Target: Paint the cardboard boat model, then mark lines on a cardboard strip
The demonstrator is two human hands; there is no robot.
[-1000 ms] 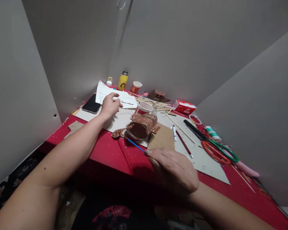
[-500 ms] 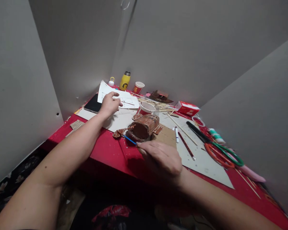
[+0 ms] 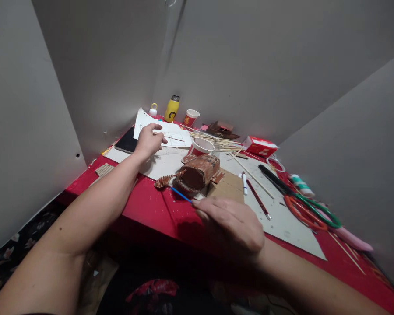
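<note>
While pinching the blue brush by its rear end, lies low on the red surface at about 5 o'clock from the cardboard model: so much for the right hand, fingers closed round the handle. Points the brush toward 10 o'clock, bristle end just beside the model's dark open front (touching or only near, cannot tell). Left hand far off at 11 o'clock, resting on the white sheet between the phone and the red cup. Fingers there loosely curled beside a thin stick; whether gripping it or only lying over it, cannot tell.

As for risks, judged only from this arrangement:
- Holding so far back on the handle gives little control, so a small tremble could drag wet bristles over the red surface or the bare cardboard sheet under the model.
- Nothing steadies the model, with the left hand well apart from it; a push from the brush could turn or slide it.
- Standing just behind the model, the cup could be tipped by a shove in that direction.
- Scissors at 3 o'clock lie open near the right forearm; a careless sweep could catch them.

Compared with half a second ago: right hand drawn back a little toward 5 o'clock, brush tip slightly withdrawn from the model's front. Left hand nearly unchanged on the sheet. Model, cup and scissors not moved.
</note>
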